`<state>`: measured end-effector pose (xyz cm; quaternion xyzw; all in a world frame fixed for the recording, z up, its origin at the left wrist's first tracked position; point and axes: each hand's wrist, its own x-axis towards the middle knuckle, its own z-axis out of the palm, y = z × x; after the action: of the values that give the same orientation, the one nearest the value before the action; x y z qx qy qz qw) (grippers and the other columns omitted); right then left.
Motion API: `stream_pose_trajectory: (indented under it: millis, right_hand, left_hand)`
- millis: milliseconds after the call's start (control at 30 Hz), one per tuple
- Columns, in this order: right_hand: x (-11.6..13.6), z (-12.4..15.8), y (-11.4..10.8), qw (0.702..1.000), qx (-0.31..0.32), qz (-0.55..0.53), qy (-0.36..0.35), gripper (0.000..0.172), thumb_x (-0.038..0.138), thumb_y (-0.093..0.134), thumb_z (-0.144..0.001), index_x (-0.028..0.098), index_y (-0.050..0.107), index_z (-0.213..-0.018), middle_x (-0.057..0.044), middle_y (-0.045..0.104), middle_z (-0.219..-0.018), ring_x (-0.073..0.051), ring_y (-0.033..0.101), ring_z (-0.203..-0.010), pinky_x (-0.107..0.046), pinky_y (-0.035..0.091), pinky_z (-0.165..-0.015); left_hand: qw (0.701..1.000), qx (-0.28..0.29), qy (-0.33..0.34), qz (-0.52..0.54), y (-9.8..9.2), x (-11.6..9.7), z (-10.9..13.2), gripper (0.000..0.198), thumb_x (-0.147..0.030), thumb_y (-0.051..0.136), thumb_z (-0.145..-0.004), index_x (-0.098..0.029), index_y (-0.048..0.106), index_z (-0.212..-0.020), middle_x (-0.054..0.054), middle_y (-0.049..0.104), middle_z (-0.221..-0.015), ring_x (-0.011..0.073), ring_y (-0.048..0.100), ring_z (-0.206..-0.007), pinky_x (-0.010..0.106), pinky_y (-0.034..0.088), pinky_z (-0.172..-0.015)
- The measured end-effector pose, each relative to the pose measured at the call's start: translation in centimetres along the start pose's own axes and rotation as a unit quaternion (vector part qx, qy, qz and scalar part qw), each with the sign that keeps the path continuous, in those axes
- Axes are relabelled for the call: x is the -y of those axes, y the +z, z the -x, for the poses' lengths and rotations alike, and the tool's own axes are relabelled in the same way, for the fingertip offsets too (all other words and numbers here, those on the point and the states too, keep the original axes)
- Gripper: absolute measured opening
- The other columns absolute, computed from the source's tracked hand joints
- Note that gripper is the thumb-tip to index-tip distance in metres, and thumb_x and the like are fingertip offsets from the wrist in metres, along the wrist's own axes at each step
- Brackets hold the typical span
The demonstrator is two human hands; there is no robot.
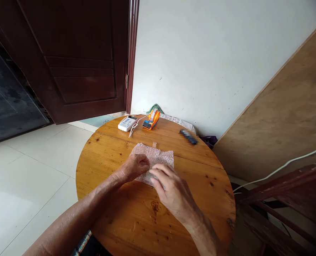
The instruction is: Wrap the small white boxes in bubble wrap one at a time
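A sheet of bubble wrap (164, 156) lies on the round wooden table, partly covered by both hands. A small piece of clear tape (154, 144) shows at its far edge. My left hand (137, 166) is over the wrap's left side with its fingers closed in a pinch; whatever sits between them is too small to name. Just beside it, my right hand (169, 183) hovers over the near right part of the wrap. Its fingers are loosely bent and the thumb stands apart from them. Something flat seems to lie under the wrap between the hands, but I cannot make it out.
On the far side of the wooden table (198, 192) stand an orange tape dispenser (153, 119) and a white box-shaped device (127, 123) with a cord. A dark blurred object (188, 136) lies far right. A wall and a brown door (85, 60) are beyond.
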<state>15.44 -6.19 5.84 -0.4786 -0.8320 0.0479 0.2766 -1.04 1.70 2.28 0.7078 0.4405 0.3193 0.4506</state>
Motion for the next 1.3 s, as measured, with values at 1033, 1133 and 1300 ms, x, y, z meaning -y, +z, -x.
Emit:
stream_pose_trajectory:
  millis: [1033,1133,1300]
  right_hand:
    - [-0.2,-2.3,1.2,0.977,0.133,0.162,-0.032,0.013,0.023,0.069,-0.083,0.020,0.066,-0.095,-0.007,0.065,-0.099,-0.025,0.056,-0.094,-0.038,0.037,-0.081]
    - [-0.2,-2.5,1.4,0.980,0.127,0.150,-0.013,0.025,0.021,0.071,-0.081,0.018,0.064,-0.104,-0.009,0.068,-0.104,-0.028,0.059,-0.100,-0.040,0.038,-0.083]
    - [-0.1,-2.0,1.4,0.989,0.096,0.107,0.021,0.064,0.015,0.071,-0.077,0.012,0.045,-0.135,-0.014,0.070,-0.113,-0.029,0.062,-0.101,-0.042,0.040,-0.088]
  left_hand:
    - [0.959,-0.063,-0.180,0.210,-2.8,0.7,2.9,0.010,-0.017,0.060,-0.066,-0.011,0.061,-0.074,-0.002,0.060,-0.059,0.0069,0.051,-0.045,0.017,0.037,-0.041]
    - [0.954,-0.053,-0.154,0.252,-1.2,-0.5,2.7,0.009,-0.017,0.059,-0.064,-0.013,0.059,-0.072,-0.002,0.060,-0.057,0.0075,0.052,-0.044,0.017,0.038,-0.041]
    - [0.966,0.006,-0.142,0.215,0.1,-2.4,2.1,0.012,-0.019,0.055,-0.067,-0.012,0.062,-0.073,-0.002,0.057,-0.051,0.0092,0.052,-0.042,0.020,0.042,-0.045]
